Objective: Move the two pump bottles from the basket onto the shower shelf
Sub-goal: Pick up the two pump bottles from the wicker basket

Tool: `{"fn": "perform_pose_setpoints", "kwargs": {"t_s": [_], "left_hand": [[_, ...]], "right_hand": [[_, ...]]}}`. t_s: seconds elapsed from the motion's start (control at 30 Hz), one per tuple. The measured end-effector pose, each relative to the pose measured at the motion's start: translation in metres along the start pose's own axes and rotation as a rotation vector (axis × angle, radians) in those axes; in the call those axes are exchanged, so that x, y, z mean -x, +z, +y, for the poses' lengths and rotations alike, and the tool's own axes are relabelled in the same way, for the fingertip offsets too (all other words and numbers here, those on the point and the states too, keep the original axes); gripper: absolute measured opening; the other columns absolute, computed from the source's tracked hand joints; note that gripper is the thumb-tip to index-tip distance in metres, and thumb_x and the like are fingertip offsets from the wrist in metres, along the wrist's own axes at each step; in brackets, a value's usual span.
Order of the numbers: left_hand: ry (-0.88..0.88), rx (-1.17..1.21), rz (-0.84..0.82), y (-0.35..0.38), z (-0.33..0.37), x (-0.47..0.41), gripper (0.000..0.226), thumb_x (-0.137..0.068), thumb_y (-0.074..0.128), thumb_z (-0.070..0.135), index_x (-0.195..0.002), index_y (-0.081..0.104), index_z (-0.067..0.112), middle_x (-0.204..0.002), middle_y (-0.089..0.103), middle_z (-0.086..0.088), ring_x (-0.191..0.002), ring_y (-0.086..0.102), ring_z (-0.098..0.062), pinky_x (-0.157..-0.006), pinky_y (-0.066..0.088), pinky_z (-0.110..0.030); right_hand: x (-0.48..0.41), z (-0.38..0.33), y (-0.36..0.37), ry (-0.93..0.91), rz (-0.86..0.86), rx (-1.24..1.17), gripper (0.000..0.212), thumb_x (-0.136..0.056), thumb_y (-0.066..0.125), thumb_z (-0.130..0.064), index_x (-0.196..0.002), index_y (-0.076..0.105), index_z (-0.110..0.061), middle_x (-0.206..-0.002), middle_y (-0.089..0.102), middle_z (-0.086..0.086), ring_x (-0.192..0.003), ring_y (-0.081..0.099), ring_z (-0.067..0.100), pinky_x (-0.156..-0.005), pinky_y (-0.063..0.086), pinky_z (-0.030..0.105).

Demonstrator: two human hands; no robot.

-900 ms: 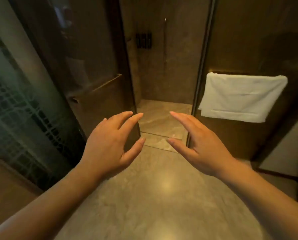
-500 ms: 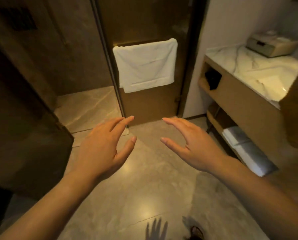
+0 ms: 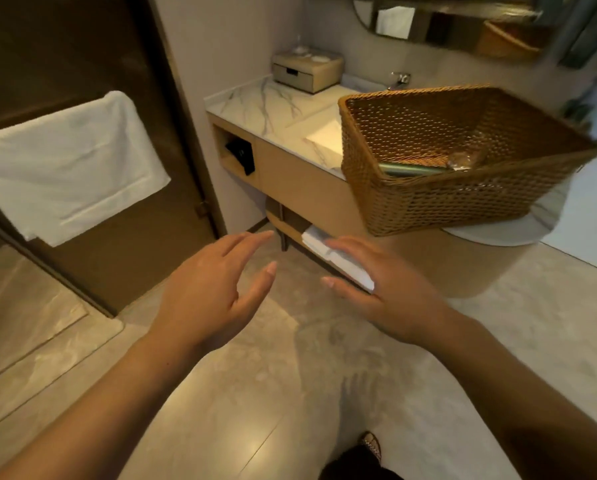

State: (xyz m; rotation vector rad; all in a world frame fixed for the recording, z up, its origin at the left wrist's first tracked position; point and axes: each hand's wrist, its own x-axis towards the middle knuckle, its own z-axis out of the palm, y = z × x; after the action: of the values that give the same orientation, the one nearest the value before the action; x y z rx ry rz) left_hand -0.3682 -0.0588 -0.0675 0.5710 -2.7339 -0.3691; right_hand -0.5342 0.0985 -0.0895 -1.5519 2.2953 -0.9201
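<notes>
A brown wicker basket (image 3: 439, 202) stands on the rounded end of the marble vanity top, at the right. Inside it lies a green bottle (image 3: 411, 169) on its side, with something clear and shiny (image 3: 465, 157) beside it; the basket wall hides most of the contents. My left hand (image 3: 214, 292) and my right hand (image 3: 383, 292) are held out over the floor, below and left of the basket, both empty with fingers apart. The shower shelf is out of view.
A white towel (image 3: 65, 168) hangs on the dark glass door at the left. The marble vanity (image 3: 265, 105) carries a beige box (image 3: 307, 71) and a sink with a tap (image 3: 399, 79). Folded white towels (image 3: 335, 254) lie on its lower shelf. Tiled floor lies below.
The view has swung right, from the shower stall past the towel door to the vanity. The basket has come fully into sight. Both hands stay empty and spread in front.
</notes>
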Motion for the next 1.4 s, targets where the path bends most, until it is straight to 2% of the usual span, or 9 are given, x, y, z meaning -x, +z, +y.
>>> {"fn": "perform_pose_setpoints", "kwargs": {"t_s": [0.07, 0.13, 0.37, 0.47, 0.6, 0.77, 0.93, 1.2, 1.4], "left_hand": [[0.048, 0.026, 0.017, 0.011, 0.020, -0.031, 0.051, -0.092, 0.027, 0.055, -0.131, 0.047, 0.030, -0.126, 0.059, 0.002, -0.071, 0.052, 0.001, -0.066, 0.037, -0.024], [0.091, 0.045, 0.036, 0.022, 0.042, -0.063, 0.054, -0.091, 0.026, 0.057, -0.131, 0.047, 0.028, -0.125, 0.059, 0.001, -0.089, 0.058, -0.008, -0.068, 0.038, -0.024], [0.200, 0.083, 0.109, 0.072, 0.101, -0.158, 0.051, -0.091, 0.030, 0.055, -0.129, 0.049, 0.028, -0.127, 0.059, -0.002, -0.110, 0.053, -0.015, -0.074, 0.035, -0.022], [0.237, 0.111, 0.132, 0.089, 0.120, -0.192, 0.043, -0.093, 0.035, 0.049, -0.127, 0.051, 0.027, -0.124, 0.061, -0.001, -0.099, 0.045, -0.001, -0.069, 0.026, -0.008], [0.257, 0.101, 0.105, 0.105, 0.136, -0.233, 0.042, -0.092, 0.037, 0.048, -0.126, 0.052, 0.028, -0.121, 0.062, 0.000, -0.087, 0.049, -0.003, -0.062, 0.026, -0.009], [0.294, 0.102, 0.050, 0.121, 0.137, -0.284, 0.046, -0.090, 0.035, 0.050, -0.128, 0.050, 0.027, -0.121, 0.061, 0.000, -0.101, 0.056, -0.016, -0.066, 0.037, -0.025], [0.359, 0.136, 0.003, 0.139, 0.128, -0.340, 0.049, -0.089, 0.034, 0.052, -0.128, 0.049, 0.027, -0.122, 0.060, -0.003, -0.102, 0.055, -0.019, -0.069, 0.041, -0.028], [0.530, 0.166, -0.123, 0.170, 0.120, -0.420, 0.051, -0.090, 0.032, 0.054, -0.130, 0.046, 0.026, -0.125, 0.058, -0.002, -0.106, 0.055, -0.017, -0.075, 0.044, -0.031], [0.625, 0.164, -0.214, 0.196, 0.110, -0.456, 0.053, -0.088, 0.029, 0.056, -0.131, 0.044, 0.028, -0.124, 0.058, -0.001, -0.085, 0.051, -0.009, -0.070, 0.046, -0.031]], "right_hand": [[-0.004, 0.020, -0.023, -0.001, 0.041, 0.044, 0.056, -0.086, 0.042, -0.059, -0.133, 0.044, -0.027, -0.135, 0.047, -0.008, -0.119, 0.041, 0.005, -0.091, 0.035, 0.022], [-0.010, 0.042, -0.047, -0.007, 0.088, 0.064, 0.054, -0.086, 0.042, -0.059, -0.130, 0.046, -0.028, -0.130, 0.050, -0.009, -0.113, 0.043, 0.002, -0.086, 0.035, 0.015], [-0.029, 0.118, -0.120, -0.014, 0.232, 0.107, 0.053, -0.087, 0.045, -0.051, -0.132, 0.048, -0.022, -0.131, 0.053, -0.002, -0.118, 0.046, 0.010, -0.096, 0.040, 0.031], [-0.035, 0.148, -0.147, -0.006, 0.272, 0.113, 0.052, -0.088, 0.045, -0.052, -0.130, 0.048, -0.022, -0.129, 0.054, -0.004, -0.113, 0.045, 0.004, -0.091, 0.037, 0.021], [-0.051, 0.181, -0.174, 0.051, 0.300, 0.142, 0.054, -0.086, 0.042, -0.057, -0.129, 0.048, -0.024, -0.124, 0.055, -0.005, -0.104, 0.043, -0.002, -0.080, 0.030, 0.006], [-0.075, 0.214, -0.185, 0.108, 0.319, 0.136, 0.057, -0.086, 0.042, -0.057, -0.131, 0.049, -0.023, -0.128, 0.054, -0.001, -0.106, 0.044, 0.002, -0.082, 0.032, 0.008], [-0.096, 0.240, -0.191, 0.202, 0.370, 0.151, 0.053, -0.087, 0.045, -0.053, -0.130, 0.049, -0.023, -0.130, 0.054, -0.003, -0.112, 0.046, 0.005, -0.089, 0.040, 0.024], [-0.128, 0.268, -0.193, 0.348, 0.455, 0.197, 0.055, -0.084, 0.042, -0.058, -0.127, 0.051, -0.025, -0.125, 0.054, -0.009, -0.104, 0.035, -0.011, -0.078, 0.031, 0.006], [-0.145, 0.279, -0.182, 0.496, 0.455, 0.177, 0.052, -0.085, 0.047, -0.055, -0.127, 0.051, -0.025, -0.127, 0.055, -0.005, -0.109, 0.044, 0.002, -0.085, 0.035, 0.020]]}}
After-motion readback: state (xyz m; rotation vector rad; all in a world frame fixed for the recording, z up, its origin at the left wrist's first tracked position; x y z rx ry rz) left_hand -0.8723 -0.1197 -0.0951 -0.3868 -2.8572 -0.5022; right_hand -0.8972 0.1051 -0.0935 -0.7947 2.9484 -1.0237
